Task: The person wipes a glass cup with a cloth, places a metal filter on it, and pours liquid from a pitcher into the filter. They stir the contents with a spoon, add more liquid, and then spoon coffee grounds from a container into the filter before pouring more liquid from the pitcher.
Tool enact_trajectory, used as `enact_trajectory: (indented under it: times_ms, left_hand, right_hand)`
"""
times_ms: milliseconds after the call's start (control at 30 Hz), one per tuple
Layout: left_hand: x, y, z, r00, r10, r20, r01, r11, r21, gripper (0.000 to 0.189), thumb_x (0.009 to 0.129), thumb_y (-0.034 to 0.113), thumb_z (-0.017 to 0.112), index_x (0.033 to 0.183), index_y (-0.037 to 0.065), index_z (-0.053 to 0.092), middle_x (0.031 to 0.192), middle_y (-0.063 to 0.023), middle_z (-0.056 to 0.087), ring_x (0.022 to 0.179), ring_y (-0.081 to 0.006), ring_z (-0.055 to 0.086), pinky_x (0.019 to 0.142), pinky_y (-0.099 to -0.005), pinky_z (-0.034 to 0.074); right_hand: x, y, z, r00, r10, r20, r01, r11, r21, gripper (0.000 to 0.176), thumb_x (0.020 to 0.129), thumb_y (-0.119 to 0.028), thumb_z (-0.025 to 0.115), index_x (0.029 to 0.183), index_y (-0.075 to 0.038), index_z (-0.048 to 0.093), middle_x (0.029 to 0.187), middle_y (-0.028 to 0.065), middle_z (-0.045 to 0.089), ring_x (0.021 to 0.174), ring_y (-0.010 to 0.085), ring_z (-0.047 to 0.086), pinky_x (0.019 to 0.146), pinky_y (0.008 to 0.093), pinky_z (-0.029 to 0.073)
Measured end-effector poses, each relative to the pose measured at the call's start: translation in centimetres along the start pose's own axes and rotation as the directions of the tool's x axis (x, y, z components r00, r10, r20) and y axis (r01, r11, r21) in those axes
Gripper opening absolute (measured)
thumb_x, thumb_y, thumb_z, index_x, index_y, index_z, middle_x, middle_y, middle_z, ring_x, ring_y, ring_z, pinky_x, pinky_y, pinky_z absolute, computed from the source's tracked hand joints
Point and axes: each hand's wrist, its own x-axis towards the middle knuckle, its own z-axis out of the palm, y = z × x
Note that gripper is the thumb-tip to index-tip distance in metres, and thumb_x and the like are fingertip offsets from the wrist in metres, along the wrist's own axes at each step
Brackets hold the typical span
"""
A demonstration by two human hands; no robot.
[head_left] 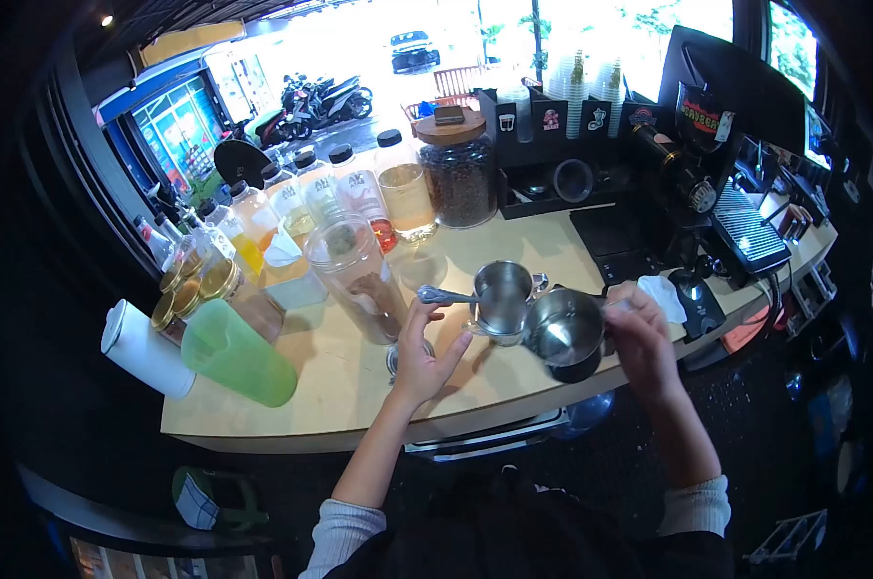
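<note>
My right hand (646,343) is closed at the handle side of a shiny metal pitcher (565,331), tilted so that I see into its mouth. A dark round base shows beneath it. My left hand (425,362) has thumb and fingers apart, just left of a metal cup (503,294) standing on the counter. A spoon-like utensil (446,295) leans out of that cup, its end above my left fingers. Close beyond this hand stands a clear jar of brown powder (364,280). A small metal object (392,359) is partly hidden behind the wrist.
Several syrup bottles (359,183) and a coffee bean jar (459,179) line the back. At left are a green pitcher (239,357) and a white tumbler (145,349). A black cup holder (543,121), a grinder (697,130) and a white cloth (660,297) are on the right.
</note>
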Motion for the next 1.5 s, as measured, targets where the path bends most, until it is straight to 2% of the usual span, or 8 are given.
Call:
enact_trajectory:
  times_ms: [100,133,267,400,667,1000,1267,1500]
  left_hand:
    - [0.7,0.4,1.2,0.995,-0.058,0.075,0.059,0.998,-0.011,0.061,0.078,0.014,0.073,0.130,0.001,0.044,0.128,-0.0139,0.049,0.120,-0.0237,0.049,0.097,-0.0363,0.040]
    - [0.8,0.4,1.4,0.988,-0.111,0.107,0.112,0.994,-0.008,0.074,0.075,0.017,0.076,0.137,0.001,0.038,0.133,-0.0159,0.048,0.123,-0.0254,0.048,0.100,-0.0373,0.040]
    - [1.6,-0.4,1.5,0.972,-0.160,0.171,0.159,0.987,0.025,0.092,0.065,0.029,0.084,0.139,0.004,0.036,0.133,-0.0154,0.047,0.124,-0.0261,0.047,0.104,-0.0406,0.037]
    - [3.0,-0.6,1.5,0.931,-0.217,0.293,0.190,0.974,0.120,0.102,0.055,0.038,0.088,0.135,-0.001,0.038,0.133,-0.0186,0.045,0.128,-0.0300,0.041,0.108,-0.0422,0.032]
    - [3.7,-2.4,3.4,0.961,-0.133,0.243,0.169,0.977,-0.134,0.086,0.053,0.030,0.090,0.124,0.000,0.050,0.120,-0.0121,0.056,0.116,-0.0230,0.051,0.101,-0.0368,0.038]
    - [2.5,-3.1,4.1,0.968,-0.168,0.185,0.190,0.976,-0.109,0.076,0.058,0.024,0.087,0.122,0.001,0.052,0.113,-0.0113,0.058,0.109,-0.0213,0.055,0.095,-0.0357,0.043]
    - [2.5,-3.3,4.1,0.968,-0.160,0.196,0.187,0.974,-0.131,0.077,0.058,0.026,0.087,0.122,0.001,0.052,0.114,-0.0114,0.057,0.109,-0.0217,0.055,0.095,-0.0359,0.042]
    - [2.6,-3.1,4.0,0.965,-0.164,0.202,0.187,0.977,-0.100,0.078,0.058,0.027,0.087,0.123,0.001,0.051,0.115,-0.0124,0.057,0.111,-0.0227,0.055,0.097,-0.0365,0.041]
  right_hand:
    - [1.2,-1.7,-2.0,0.998,-0.043,-0.044,0.040,0.996,-0.074,0.010,0.087,-0.007,0.060,0.084,-0.007,0.051,0.075,0.0017,0.058,0.068,0.0097,0.057,0.066,0.0250,0.046]
    - [1.7,-2.4,-2.2,0.999,-0.032,-0.035,0.030,0.998,-0.064,0.010,0.087,-0.006,0.060,0.083,-0.007,0.050,0.074,0.0009,0.057,0.067,0.0079,0.056,0.065,0.0229,0.045]
    - [5.0,-3.5,-3.9,0.993,-0.101,0.053,0.110,0.971,-0.210,0.012,0.087,-0.007,0.061,0.081,-0.007,0.050,0.072,-0.0006,0.056,0.067,0.0044,0.055,0.062,0.0199,0.043]
    - [7.9,-3.8,-3.8,0.996,-0.041,0.076,0.061,0.961,-0.271,0.012,0.087,-0.008,0.060,0.080,-0.007,0.050,0.072,-0.0010,0.059,0.065,0.0029,0.054,0.062,0.0198,0.043]
    - [11.3,-2.7,-3.2,0.988,-0.018,0.156,0.069,0.941,-0.332,0.013,0.088,-0.006,0.060,0.080,-0.004,0.050,0.078,0.0015,0.060,0.074,0.0057,0.061,0.070,0.0261,0.058]
    - [13.2,-2.1,-1.2,0.979,0.031,0.202,0.056,0.910,-0.411,0.016,0.087,-0.005,0.063,0.080,-0.004,0.048,0.076,0.0000,0.057,0.070,0.0035,0.059,0.071,0.0254,0.059]
    - [13.5,-1.9,-0.1,0.964,0.031,0.265,0.109,0.861,-0.497,0.019,0.086,-0.009,0.066,0.081,-0.003,0.050,0.070,-0.0010,0.056,0.069,0.0010,0.058,0.063,0.0179,0.049]
    - [13.3,-2.0,-0.4,0.962,0.050,0.270,0.118,0.812,-0.572,0.020,0.086,-0.011,0.067,0.080,-0.003,0.049,0.071,-0.0005,0.056,0.069,0.0027,0.059,0.063,0.0179,0.049]
